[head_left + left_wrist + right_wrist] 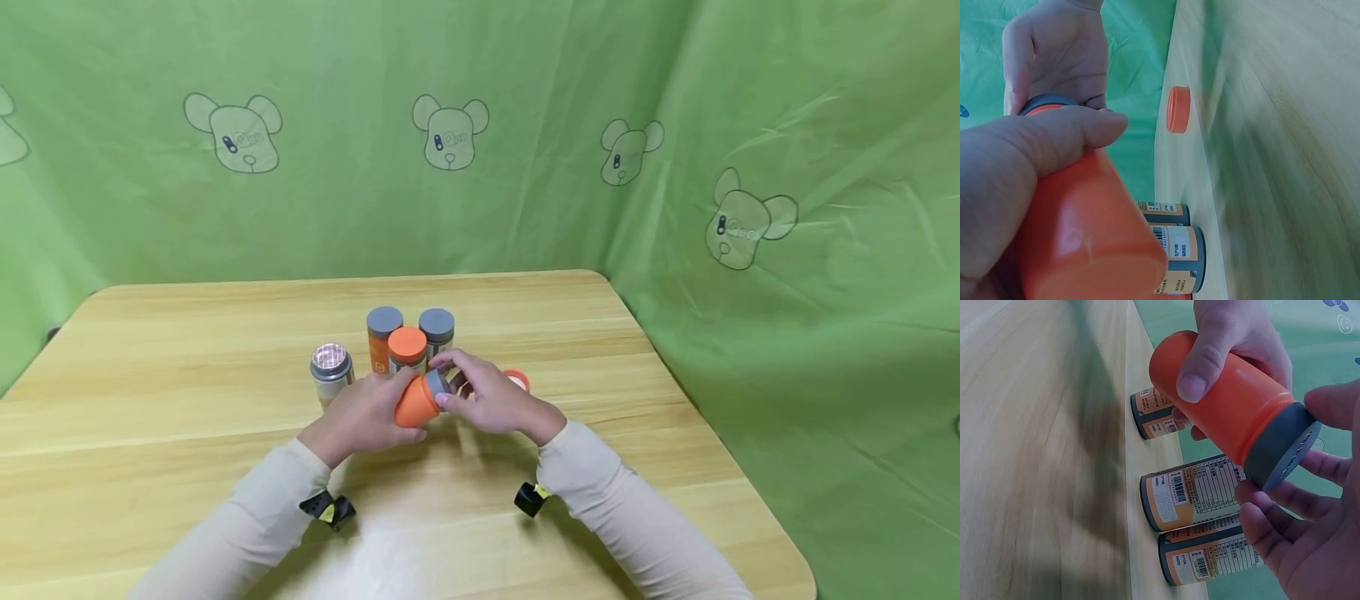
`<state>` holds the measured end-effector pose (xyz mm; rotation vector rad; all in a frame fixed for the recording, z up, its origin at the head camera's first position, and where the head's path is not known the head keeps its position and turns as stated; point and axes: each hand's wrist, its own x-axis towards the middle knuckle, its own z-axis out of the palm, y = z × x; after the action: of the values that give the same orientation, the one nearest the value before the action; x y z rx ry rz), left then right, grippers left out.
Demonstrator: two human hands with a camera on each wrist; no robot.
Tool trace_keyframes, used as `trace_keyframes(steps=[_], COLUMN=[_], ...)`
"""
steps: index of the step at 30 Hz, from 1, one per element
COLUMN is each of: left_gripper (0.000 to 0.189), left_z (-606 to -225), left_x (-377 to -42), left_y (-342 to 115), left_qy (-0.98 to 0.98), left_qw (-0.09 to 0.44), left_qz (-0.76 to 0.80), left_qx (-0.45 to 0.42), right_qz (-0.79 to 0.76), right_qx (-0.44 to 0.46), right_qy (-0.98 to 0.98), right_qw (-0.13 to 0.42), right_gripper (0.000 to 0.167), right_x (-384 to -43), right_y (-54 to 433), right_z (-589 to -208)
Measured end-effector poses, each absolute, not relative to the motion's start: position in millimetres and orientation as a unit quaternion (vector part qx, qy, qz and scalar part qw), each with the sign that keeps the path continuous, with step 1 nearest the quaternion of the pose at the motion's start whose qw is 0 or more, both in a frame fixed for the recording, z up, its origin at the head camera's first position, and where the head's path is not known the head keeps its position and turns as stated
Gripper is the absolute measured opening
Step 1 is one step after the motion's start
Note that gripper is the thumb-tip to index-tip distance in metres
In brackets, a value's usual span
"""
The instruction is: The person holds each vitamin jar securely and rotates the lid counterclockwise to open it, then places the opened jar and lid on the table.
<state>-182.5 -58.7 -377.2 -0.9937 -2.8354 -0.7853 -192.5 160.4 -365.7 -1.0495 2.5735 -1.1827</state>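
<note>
My left hand [367, 414] grips a plain orange bottle [415, 406], tilted above the table with its top toward the right. A dark grey screw lid [1282, 447] sits on the bottle's mouth. My right hand [487, 397] pinches that lid at its rim, thumb on one side and fingertips on the other, as the right wrist view shows. In the left wrist view the left thumb lies across the bottle [1088, 231] near its neck. Past the hands, a loose orange lid [517, 379] rests on the table, partly hidden by my right hand.
Behind the hands stand a jar with an orange lid [407, 343] and two jars with grey lids, one orange-bodied [380, 350] and one to its right [437, 323]. On the left is a lidless jar [332, 372] with a shiny foil top. Green cloth [510, 208] borders the wooden table [187, 375].
</note>
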Motion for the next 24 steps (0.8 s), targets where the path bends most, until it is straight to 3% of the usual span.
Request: trace_keyframes(steps=[6, 24], left_gripper=[0.059, 0.058], left_z=[-376.8, -378.2], left_x=[-182.8, -181.8], left_y=[-57.5, -52.5], left_qy=[-0.910, -0.913], left_qw=[0.020, 0.014], left_qz=[-0.256, -0.249], left_qx=[-0.325, -0.322], right_qz=[-0.388, -0.372], right_qx=[-0.334, -0.306], right_qy=[0.858, 0.875], right_qw=[0.041, 0.054], right_gripper=[0.041, 0.037], right_x=[-193.1, -191.1], right_y=[161.3, 160.2], right_z=[-367.0, -362.9])
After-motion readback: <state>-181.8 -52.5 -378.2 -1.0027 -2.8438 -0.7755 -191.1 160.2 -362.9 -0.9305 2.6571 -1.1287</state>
